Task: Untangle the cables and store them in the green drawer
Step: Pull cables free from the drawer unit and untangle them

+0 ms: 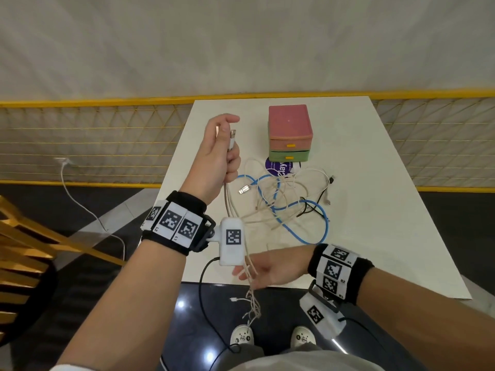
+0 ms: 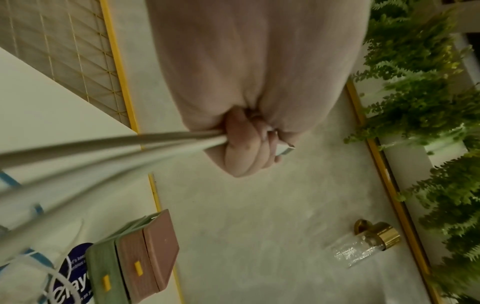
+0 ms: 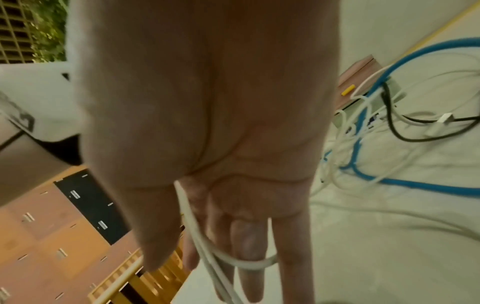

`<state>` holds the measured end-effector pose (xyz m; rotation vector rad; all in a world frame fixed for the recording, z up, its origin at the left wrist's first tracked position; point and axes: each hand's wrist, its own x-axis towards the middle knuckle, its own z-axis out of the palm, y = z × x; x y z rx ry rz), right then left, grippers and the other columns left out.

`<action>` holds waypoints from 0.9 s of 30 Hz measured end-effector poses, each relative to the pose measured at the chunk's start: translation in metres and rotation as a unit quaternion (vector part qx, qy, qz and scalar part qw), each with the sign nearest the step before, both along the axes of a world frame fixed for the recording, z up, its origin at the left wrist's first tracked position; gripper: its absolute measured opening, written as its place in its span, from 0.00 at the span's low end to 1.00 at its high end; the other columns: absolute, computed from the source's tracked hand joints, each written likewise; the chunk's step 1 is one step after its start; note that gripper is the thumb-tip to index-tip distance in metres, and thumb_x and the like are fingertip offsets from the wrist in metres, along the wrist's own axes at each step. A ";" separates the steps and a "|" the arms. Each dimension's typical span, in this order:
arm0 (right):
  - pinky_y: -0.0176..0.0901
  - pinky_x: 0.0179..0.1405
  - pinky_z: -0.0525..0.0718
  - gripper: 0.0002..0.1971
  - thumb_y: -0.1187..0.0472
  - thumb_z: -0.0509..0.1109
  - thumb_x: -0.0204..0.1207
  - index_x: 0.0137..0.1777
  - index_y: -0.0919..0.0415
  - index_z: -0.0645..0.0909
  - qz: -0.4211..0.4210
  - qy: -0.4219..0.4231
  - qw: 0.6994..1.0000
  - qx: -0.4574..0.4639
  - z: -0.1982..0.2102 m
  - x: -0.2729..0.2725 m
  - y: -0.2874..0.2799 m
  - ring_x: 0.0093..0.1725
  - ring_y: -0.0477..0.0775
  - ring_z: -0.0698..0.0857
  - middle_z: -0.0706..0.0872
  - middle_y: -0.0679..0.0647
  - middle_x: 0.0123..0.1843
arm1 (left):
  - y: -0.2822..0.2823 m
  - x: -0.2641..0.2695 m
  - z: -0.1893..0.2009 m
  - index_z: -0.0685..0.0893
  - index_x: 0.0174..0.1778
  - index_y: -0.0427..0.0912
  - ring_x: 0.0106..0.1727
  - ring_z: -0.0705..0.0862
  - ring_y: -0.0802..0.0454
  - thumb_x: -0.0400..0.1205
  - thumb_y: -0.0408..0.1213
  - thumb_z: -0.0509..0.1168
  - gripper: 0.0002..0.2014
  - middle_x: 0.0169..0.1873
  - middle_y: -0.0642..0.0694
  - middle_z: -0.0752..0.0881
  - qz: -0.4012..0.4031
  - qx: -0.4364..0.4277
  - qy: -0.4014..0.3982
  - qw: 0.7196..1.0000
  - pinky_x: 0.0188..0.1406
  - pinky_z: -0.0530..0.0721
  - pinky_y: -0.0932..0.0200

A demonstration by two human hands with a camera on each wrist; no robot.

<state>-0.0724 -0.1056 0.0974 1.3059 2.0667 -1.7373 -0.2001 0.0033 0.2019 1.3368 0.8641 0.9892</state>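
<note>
The white table [image 1: 375,210] carries everything at stake, ordered here from largest to smallest. At 12 o'clock on it a two-tier drawer unit is stacked: one pink drawer [image 1: 290,121] above one green drawer [image 1: 289,155], both closed, so the storage target is judged not yet ready to receive anything. Just in front, toward 6 o'clock, the tangled cables [image 1: 289,199] are spread partly over a purple round sticker [image 1: 278,168]; one blue cable [image 1: 302,207], one black cable [image 1: 312,207] and several white ones, too interlaced to count, are distinguished. The left hand [image 1: 222,153] is raised at 10 o'clock, fingers curled tightly round a beige cable bundle [image 1: 227,199] of at least three strands with a USB plug [image 1: 232,137] protruding from the top of the fist, apparently to lift it clear of the heap. The right hand [image 1: 265,271] is held at 6 o'clock past the table edge, fingers extended and relaxed, with the bundle's strands threaded loosely across and between the fingers [image 3: 249,246], probably so that the slack is combed out; the frayed tail ends [image 1: 251,309] hang below.
</note>
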 end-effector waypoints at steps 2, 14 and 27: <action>0.43 0.76 0.67 0.37 0.59 0.71 0.77 0.82 0.50 0.55 0.009 -0.054 0.998 0.019 0.000 0.009 0.004 0.78 0.53 0.69 0.67 0.54 0.81 | -0.001 0.000 -0.001 0.75 0.58 0.52 0.23 0.57 0.56 0.91 0.50 0.47 0.13 0.27 0.51 0.62 -0.001 0.012 0.020 1.000 0.17 0.59 0.67; 0.47 0.60 0.75 0.16 0.63 0.55 0.84 0.68 0.56 0.76 0.086 -0.261 0.948 0.158 -0.034 0.025 0.016 0.64 0.61 0.79 0.74 0.59 0.71 | -0.001 0.000 -0.002 0.77 0.52 0.47 0.22 0.56 0.56 0.92 0.46 0.48 0.14 0.25 0.52 0.62 0.002 0.008 0.047 0.999 0.18 0.56 0.66; 0.40 0.63 0.72 0.22 0.54 0.60 0.84 0.77 0.49 0.67 0.052 -0.060 0.988 0.131 -0.003 0.005 0.005 0.68 0.56 0.79 0.78 0.59 0.70 | 0.002 0.001 -0.010 0.72 0.45 0.46 0.23 0.57 0.56 0.91 0.48 0.50 0.14 0.28 0.50 0.63 0.013 0.001 0.044 0.999 0.17 0.57 0.67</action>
